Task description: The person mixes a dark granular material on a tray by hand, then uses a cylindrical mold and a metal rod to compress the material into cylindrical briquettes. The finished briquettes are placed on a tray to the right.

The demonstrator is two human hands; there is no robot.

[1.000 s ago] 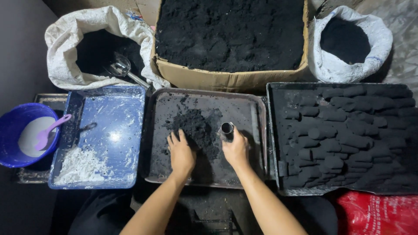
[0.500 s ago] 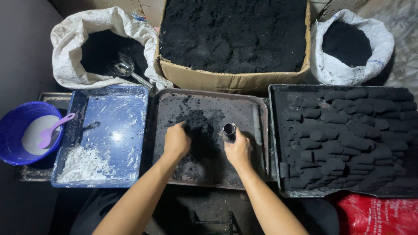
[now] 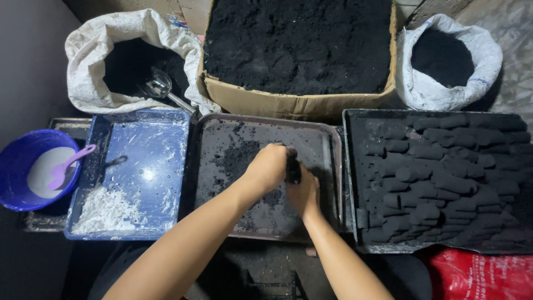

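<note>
Over the middle tray (image 3: 222,125), left hand (image 3: 270,166) has crossed to cover the tube (image 3: 292,171); right hand (image 3: 303,193) grips it.

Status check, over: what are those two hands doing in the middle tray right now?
Left hand presses onto small dark tube. Right hand grips tube from below. Both over middle tray of black powder. Nothing blocking.

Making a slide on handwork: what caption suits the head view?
Both hands, left hand and right hand, meet on a small dark tube over a tray of black powder.

Floor (image 3: 516,66): purple bowl (image 3: 22,166) far left, three trays in row, sacks and cardboard box (image 3: 300,103) behind.
</note>
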